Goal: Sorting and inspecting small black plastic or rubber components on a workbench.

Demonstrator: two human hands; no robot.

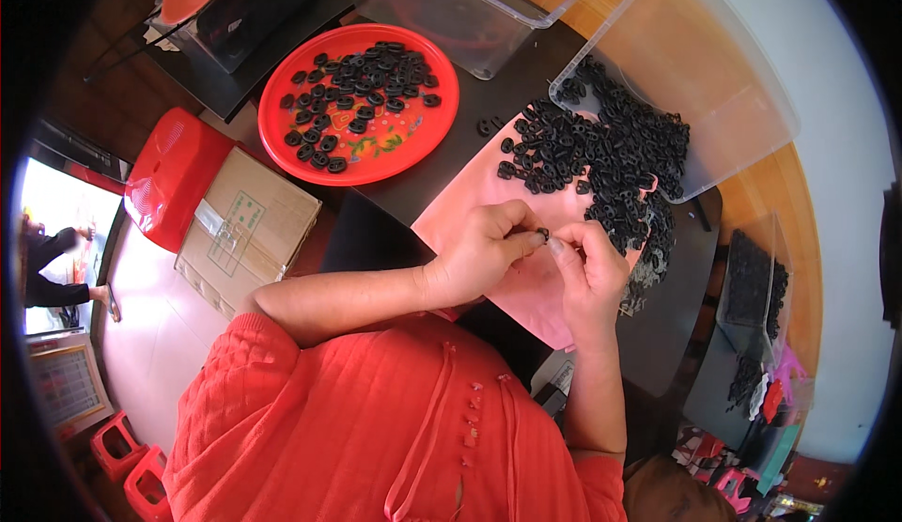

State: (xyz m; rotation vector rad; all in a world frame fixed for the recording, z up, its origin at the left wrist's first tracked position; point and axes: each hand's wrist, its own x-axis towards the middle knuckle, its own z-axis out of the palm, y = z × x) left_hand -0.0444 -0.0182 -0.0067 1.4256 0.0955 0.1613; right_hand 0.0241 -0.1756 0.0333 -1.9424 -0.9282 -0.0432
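Over a pink cloth on the dark table, my two hands meet at the fingertips. Thumb and forefinger of my left hand pinch a small black plastic cord lock. My right hand is closed on the same piece from the other side; the fingers cover most of it. Just beyond them a heap of loose black cord locks spreads over the cloth. More of these oval, holed pieces lie scattered on a round red tray with a flower print, at the far left.
A clear plastic bin lies tipped beside the heap, with black pieces at its mouth. Another clear bin stands at the back. Left of the table are a cardboard box and a red chair. At right sits a bin of black parts.
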